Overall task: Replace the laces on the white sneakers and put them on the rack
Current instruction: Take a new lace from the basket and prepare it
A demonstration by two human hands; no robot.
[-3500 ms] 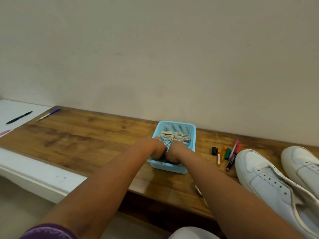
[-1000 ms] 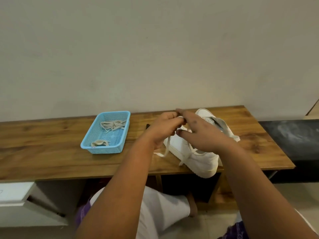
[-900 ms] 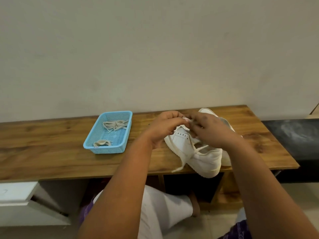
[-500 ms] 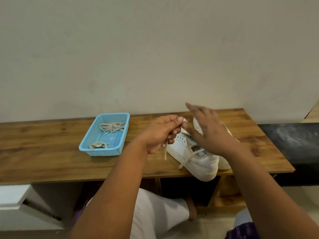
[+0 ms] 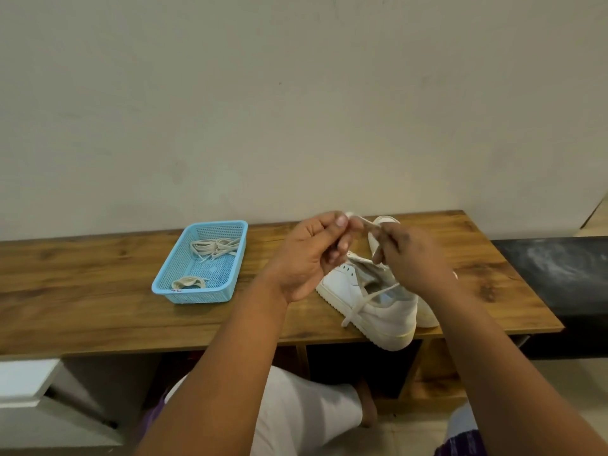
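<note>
Long brown wood-grain bench top (image 5: 98,291) runs across the view against a plain pale wall (image 5: 296,93). Out at its right end a dark black slab (image 5: 559,274) butts up beside it. On the bench, right of centre, sits the pair of white leather sneakers (image 5: 385,311), side by side, the near one with its heel at the front edge. To the left, well apart from the shoes, a light blue perforated plastic basket (image 5: 197,296) rests flat, and inside it, a loose bundle of cream flat laces (image 5: 215,248) at the far end and a smaller coiled cream lace (image 5: 187,283) at the near end. Above the shoes, both hands are raised: left hand (image 5: 306,258) has fingers curled, thumb and fingertips pinching a cream shoelace (image 5: 365,222); right hand (image 5: 411,258) grips that same lace, stretched short between the two. A free lace end (image 5: 357,307) trails down across the near sneaker's side.
</note>
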